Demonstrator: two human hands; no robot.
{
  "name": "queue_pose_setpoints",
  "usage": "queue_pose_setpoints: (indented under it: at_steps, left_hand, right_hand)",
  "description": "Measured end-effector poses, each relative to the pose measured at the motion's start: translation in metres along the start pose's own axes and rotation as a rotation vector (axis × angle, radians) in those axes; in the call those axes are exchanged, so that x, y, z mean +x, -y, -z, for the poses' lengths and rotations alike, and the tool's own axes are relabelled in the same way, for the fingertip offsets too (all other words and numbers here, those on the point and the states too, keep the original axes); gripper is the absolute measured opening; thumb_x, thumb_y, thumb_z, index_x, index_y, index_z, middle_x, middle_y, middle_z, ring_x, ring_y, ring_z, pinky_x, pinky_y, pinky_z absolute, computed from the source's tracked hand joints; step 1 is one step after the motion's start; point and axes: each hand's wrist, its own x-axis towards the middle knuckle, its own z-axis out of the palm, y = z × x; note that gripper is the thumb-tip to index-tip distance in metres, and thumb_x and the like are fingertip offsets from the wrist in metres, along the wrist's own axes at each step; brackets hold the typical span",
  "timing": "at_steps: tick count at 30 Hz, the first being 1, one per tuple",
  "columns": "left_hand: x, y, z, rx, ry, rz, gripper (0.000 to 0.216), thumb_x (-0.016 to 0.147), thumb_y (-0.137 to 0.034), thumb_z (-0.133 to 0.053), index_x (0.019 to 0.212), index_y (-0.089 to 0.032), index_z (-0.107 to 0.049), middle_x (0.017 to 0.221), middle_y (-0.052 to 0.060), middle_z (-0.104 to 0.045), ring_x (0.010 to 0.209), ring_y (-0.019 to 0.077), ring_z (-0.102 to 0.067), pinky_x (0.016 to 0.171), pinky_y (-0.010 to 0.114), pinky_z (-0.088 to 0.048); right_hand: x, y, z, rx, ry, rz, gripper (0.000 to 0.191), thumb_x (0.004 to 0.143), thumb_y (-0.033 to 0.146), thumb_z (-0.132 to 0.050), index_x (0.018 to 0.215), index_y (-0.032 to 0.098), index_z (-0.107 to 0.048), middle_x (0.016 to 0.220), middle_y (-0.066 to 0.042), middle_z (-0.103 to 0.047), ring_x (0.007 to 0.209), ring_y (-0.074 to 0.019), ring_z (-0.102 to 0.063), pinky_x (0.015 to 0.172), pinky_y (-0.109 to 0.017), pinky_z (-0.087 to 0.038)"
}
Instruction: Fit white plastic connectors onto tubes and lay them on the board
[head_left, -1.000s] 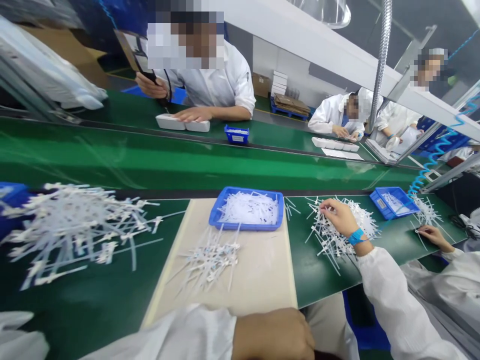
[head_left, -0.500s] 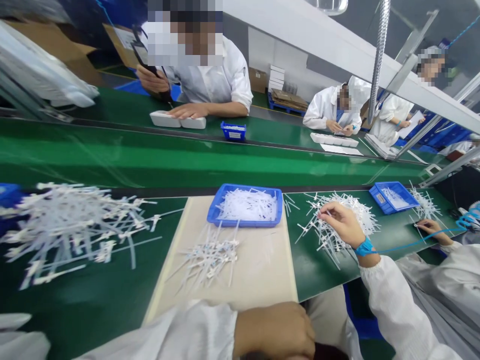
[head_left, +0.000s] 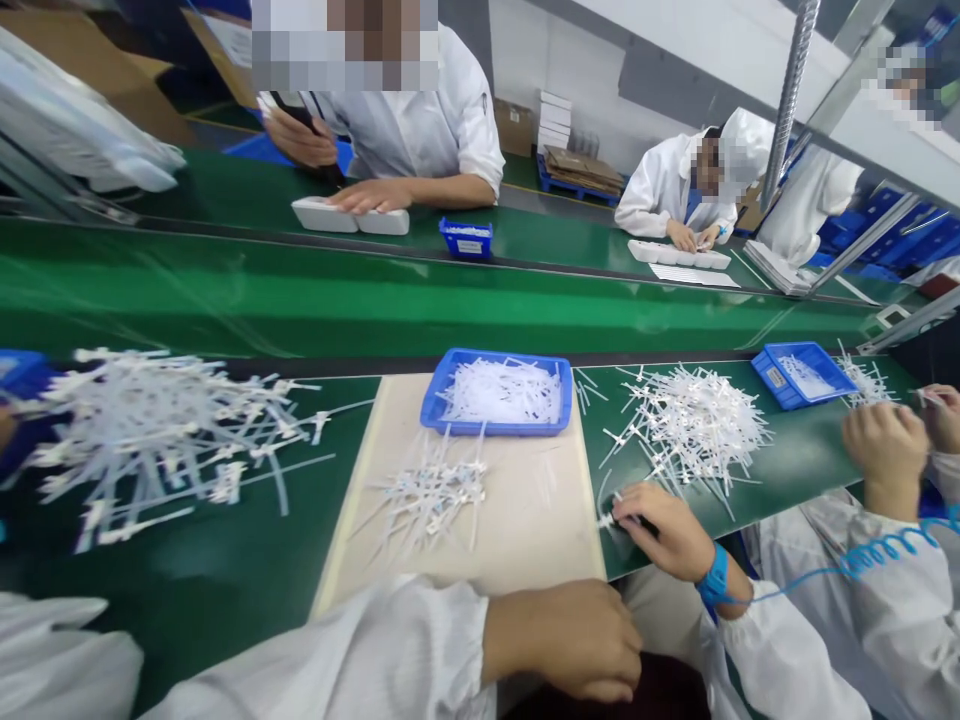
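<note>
The right hand [head_left: 664, 530], with a blue wrist strap [head_left: 716, 575], lies on the green bench [head_left: 225, 580] just right of the beige mat [head_left: 532, 520], its fingertips pinched narrow on a white plastic piece [head_left: 604, 520]. The left hand [head_left: 566, 640] is curled, knuckles up, at the near edge of the bench; I cannot tell whether it holds anything. Just beyond the right hand spreads a heap of white pieces [head_left: 697, 425]. A smaller heap [head_left: 435, 495] sits on the mat, with a blue tray [head_left: 433, 418] of thin strips at its far end. A co-worker's hand [head_left: 885, 450] is at the far right.
</note>
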Motion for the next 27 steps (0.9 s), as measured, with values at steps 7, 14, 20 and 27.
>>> queue_pose_setpoints:
  at_steps: [7,14,20,27]
  left_hand:
    - [-0.001,-0.003,0.008,0.042,0.006,0.017,0.02,0.096,-0.033,-0.082,0.083,-0.025,-0.069,0.083,-0.004,-0.078,0.075,0.0169,-0.07,0.073,0.035,-0.054]
    - [0.01,-0.03,0.037,-0.1,0.013,0.068,0.016,0.105,-0.035,-0.07,0.118,-0.025,-0.07,0.105,0.0,-0.079,0.087,0.0177,-0.072,0.08,0.034,-0.053]
    - [0.008,-0.02,0.05,0.124,0.053,0.445,0.014,0.107,-0.017,-0.058,0.119,-0.019,-0.065,0.114,0.009,-0.073,0.097,0.0246,-0.068,0.083,0.037,-0.054]
    - [-0.013,0.02,0.054,0.169,0.038,0.684,0.021,0.1,-0.001,-0.054,0.103,-0.018,-0.066,0.106,0.009,-0.065,0.097,0.0266,-0.063,0.09,0.04,-0.055]
  right_hand:
    - [-0.038,0.005,-0.014,0.116,-0.071,-0.106,0.026,0.11,0.018,-0.054,0.125,0.029,-0.073,0.113,-0.01,-0.082,0.107,-0.0274,-0.078,0.097,-0.045,-0.065]
    - [-0.041,0.0,-0.024,0.104,-0.229,-0.277,0.02,0.108,0.024,-0.062,0.122,0.027,-0.075,0.113,-0.009,-0.082,0.093,-0.0242,-0.076,0.085,-0.039,-0.063]
    - [-0.042,-0.004,-0.029,0.283,-0.317,-0.371,0.02,0.108,0.032,-0.065,0.122,0.025,-0.077,0.113,-0.009,-0.081,0.098,-0.0235,-0.078,0.088,-0.038,-0.065]
    - [-0.042,-0.009,-0.038,0.624,-0.533,-0.472,0.026,0.103,0.046,-0.075,0.119,0.024,-0.077,0.11,-0.01,-0.081,0.094,-0.0225,-0.08,0.077,-0.035,-0.067]
